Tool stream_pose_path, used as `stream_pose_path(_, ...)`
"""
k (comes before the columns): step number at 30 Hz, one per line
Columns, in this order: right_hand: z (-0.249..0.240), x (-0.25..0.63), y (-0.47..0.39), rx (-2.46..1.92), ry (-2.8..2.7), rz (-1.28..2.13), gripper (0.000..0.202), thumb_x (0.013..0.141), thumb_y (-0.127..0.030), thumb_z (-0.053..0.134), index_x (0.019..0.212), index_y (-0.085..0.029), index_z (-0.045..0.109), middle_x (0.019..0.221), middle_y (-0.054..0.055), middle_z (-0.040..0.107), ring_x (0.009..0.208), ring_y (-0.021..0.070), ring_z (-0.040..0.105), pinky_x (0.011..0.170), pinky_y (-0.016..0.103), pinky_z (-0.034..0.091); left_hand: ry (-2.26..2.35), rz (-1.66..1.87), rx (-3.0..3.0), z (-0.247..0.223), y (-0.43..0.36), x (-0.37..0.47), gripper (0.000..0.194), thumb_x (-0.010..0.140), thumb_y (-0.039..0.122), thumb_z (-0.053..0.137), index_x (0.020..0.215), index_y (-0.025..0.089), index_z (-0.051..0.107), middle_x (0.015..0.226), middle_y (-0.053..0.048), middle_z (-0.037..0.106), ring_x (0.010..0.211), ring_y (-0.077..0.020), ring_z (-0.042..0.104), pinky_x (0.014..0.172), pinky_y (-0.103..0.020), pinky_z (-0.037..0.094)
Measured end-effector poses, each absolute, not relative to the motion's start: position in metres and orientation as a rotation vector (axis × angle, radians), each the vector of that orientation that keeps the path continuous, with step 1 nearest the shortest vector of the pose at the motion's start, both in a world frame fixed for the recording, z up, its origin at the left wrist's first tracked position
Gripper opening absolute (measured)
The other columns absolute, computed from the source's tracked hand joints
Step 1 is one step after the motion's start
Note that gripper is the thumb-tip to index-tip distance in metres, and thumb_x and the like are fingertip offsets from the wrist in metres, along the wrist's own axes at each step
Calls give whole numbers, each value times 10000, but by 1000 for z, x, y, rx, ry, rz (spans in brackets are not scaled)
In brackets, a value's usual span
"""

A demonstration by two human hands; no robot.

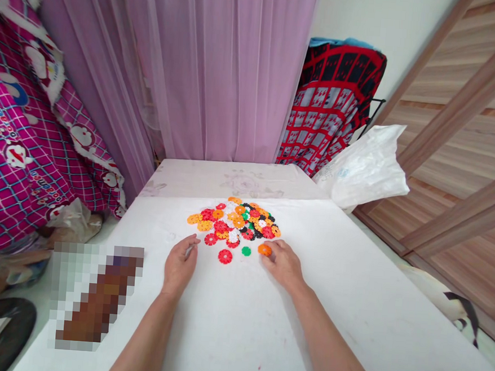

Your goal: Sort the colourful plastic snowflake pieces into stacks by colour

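A heap of flower-shaped plastic discs [239, 221] in orange, red, white, green and black lies on the white-covered table. My right hand [283, 262], at the right front of the heap, pinches an orange disc [264, 249] between thumb and fingers. To the left of the heap, my left hand [180, 263] rests near the tabletop with loosely curved fingers and a small gap at the thumb; I see no disc in it. Between the hands, a red disc [225, 256] and a green disc [246, 251] lie flat, apart from the heap.
White cloth [229, 331] covers the table, with a floral cover [231, 178] at its far end. A white plastic bag [365, 168] stands beyond the right edge. Purple curtains [221, 70] hang behind. A dark round object [17, 322] sits low at the left, near a blurred-out patch [102, 297].
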State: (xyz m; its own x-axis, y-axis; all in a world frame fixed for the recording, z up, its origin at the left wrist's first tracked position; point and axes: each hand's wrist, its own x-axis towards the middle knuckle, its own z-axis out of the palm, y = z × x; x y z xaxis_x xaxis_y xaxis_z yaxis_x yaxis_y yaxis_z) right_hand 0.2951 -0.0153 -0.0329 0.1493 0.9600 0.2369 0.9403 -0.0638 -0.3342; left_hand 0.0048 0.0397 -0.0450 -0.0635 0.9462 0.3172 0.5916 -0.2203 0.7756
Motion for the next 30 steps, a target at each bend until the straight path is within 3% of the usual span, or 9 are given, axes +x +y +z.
stream_pose_path(6, -36, 286, -14, -1867, -1842, 11, 333, 816, -294, 575, 1128, -235, 675, 1155, 67, 638, 1041, 221, 568, 902, 332, 427, 1634, 1203, 1797, -46, 39, 5, 245, 827, 316, 481, 946, 255, 686, 1188, -31, 700, 1093, -218, 643, 975, -403, 498)
stream_pose_path(13, -35, 266, -16, -1699, -1975, -107, 250, 850, -286, 564, 1052, -277, 713, 1286, 74, 583, 1207, 275, 464, 968, 435, 350, 1641, 1203, 1811, -47, 40, 4, 243, 829, 308, 482, 940, 251, 691, 1178, -38, 702, 1086, -217, 645, 987, -413, 490)
stream_pose_path(25, -42, 283, -10, -1738, -1746, -123, 230, 848, -256, 515, 982, -245, 701, 1184, 60, 641, 1090, 224, 541, 914, 367, 386, 1647, 1185, 1797, -42, 38, 5, 247, 832, 321, 476, 933, 255, 691, 1186, -36, 698, 1100, -221, 638, 987, -415, 487)
stream_pose_path(30, -46, 324, 10, -2080, -1384, -102, 356, 813, -310, 535, 1131, -185, 635, 1101, 100, 663, 988, 250, 574, 878, 383, 415, 1638, 1189, 1804, -42, 38, 5, 248, 830, 327, 486, 945, 254, 694, 1186, -36, 700, 1099, -221, 640, 986, -410, 488)
